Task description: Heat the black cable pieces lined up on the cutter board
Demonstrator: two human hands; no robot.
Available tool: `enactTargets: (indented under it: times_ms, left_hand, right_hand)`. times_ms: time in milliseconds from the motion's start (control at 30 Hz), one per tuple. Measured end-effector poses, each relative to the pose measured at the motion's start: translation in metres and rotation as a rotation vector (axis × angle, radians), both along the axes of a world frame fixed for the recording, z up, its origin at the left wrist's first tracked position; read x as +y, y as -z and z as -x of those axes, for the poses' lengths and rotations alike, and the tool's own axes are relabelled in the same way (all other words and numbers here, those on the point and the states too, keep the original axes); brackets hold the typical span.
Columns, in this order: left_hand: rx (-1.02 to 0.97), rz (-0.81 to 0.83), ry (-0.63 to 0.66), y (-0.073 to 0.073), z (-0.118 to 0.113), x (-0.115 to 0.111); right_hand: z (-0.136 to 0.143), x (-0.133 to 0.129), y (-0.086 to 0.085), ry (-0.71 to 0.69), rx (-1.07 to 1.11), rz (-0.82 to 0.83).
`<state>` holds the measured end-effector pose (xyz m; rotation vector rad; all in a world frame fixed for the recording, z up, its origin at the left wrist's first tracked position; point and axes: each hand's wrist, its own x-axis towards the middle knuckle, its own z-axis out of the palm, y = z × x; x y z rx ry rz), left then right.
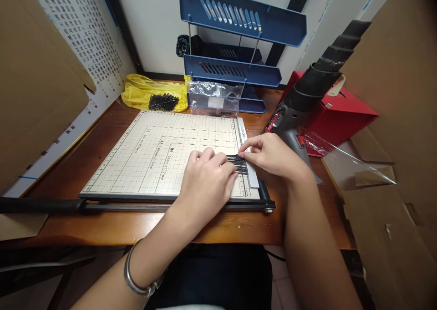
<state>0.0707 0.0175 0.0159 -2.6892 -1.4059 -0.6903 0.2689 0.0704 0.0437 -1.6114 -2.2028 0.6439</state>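
A paper cutter board (136,155) with a printed grid lies on the wooden desk, its bladed arm along the front edge. Several thin black strips (241,165) lie side by side near its right end, against a pale metal rail (251,177). My left hand (208,178) rests over the left part of the strips, fingers curled onto them; what lies under the palm is hidden. At the rail, my right hand (269,155) pinches with thumb and index finger at the ends of the upper strips.
Behind the board are a yellow bag (133,91) with a pile of black pieces (164,102), a clear plastic bag (215,100) and a blue tiered rack (232,68). A black heat-gun-like tool (303,91) and a red box (351,114) stand at the right.
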Motion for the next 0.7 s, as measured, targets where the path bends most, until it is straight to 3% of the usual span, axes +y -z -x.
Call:
enactTargets:
  times_ms: [700]
  left_hand:
    - [-0.047, -0.111, -0.027, 0.0079, -0.0081, 0.0025]
  right_hand:
    - [-0.0009, -0.0009, -0.0006, 0.026, -0.009, 0.013]
